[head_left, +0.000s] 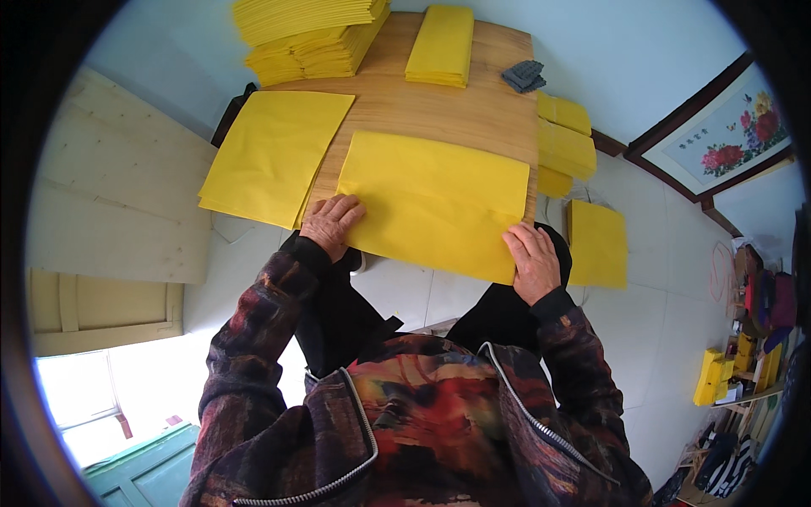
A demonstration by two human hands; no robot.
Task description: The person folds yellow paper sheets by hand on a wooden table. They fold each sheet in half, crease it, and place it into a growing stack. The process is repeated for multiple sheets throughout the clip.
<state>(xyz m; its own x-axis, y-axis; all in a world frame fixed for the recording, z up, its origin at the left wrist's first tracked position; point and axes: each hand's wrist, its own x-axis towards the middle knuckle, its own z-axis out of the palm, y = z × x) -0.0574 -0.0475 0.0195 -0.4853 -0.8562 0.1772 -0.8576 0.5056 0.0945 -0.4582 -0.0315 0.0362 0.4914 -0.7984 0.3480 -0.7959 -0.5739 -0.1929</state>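
A wide yellow sheet, folded or layered and soft like paper or thin cloth, lies over the front edge of the wooden table. My left hand is closed on its near left corner, fingers bent on top and thumb hidden. At its right edge my right hand grips the near corner, with fingertips on the yellow surface. To the left, close to my left hand, lies a flat pile of yellow sheets whose near edge overhangs the table.
Tall stacks of folded yellow sheets stand at the table's back left. Farther right are a narrow yellow stack and a grey cloth-like piece. Beyond the right edge sit yellow bundles and a yellow pile.
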